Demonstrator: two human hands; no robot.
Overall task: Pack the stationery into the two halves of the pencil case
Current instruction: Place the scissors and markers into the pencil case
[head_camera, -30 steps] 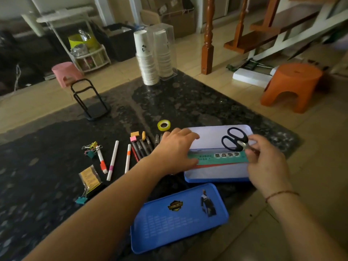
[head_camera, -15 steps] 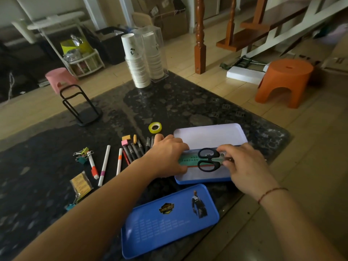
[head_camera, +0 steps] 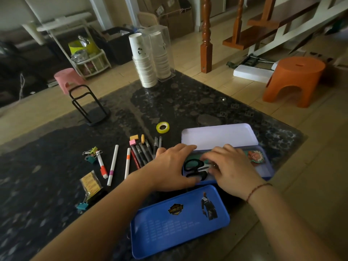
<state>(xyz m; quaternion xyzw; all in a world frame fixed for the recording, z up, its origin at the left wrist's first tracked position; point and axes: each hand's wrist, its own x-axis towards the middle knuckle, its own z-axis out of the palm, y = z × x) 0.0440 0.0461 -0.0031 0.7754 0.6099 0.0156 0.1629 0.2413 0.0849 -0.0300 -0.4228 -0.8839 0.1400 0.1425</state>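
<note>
The pencil case lies open at the table's right front, its white-lined half (head_camera: 218, 136) behind its blue half (head_camera: 267, 169). Black-handled scissors (head_camera: 194, 169) lie in the blue half on a green ruler (head_camera: 192, 162), handles to the left. My right hand (head_camera: 232, 167) covers the blades with its fingers curled down onto them. My left hand (head_camera: 169, 166) rests flat on the case's left end, thumb beside the handles. A separate blue tray (head_camera: 180, 220) sits nearer me. Left of the case lie dark pens (head_camera: 146, 150), white markers (head_camera: 113, 164), erasers (head_camera: 134, 138) and a yellow tape roll (head_camera: 162, 127).
Binder clips (head_camera: 91, 154) and a yellow packet (head_camera: 90, 182) lie at the left. A black wire stand (head_camera: 88, 106) and stacked paper cups (head_camera: 146, 61) stand further back. The table edge runs close by the case on the right. An orange stool (head_camera: 293, 81) stands on the floor.
My right hand has turned the scissors and lowered them into the blue half, handles now pointing left. My left hand stayed on the case's left end.
</note>
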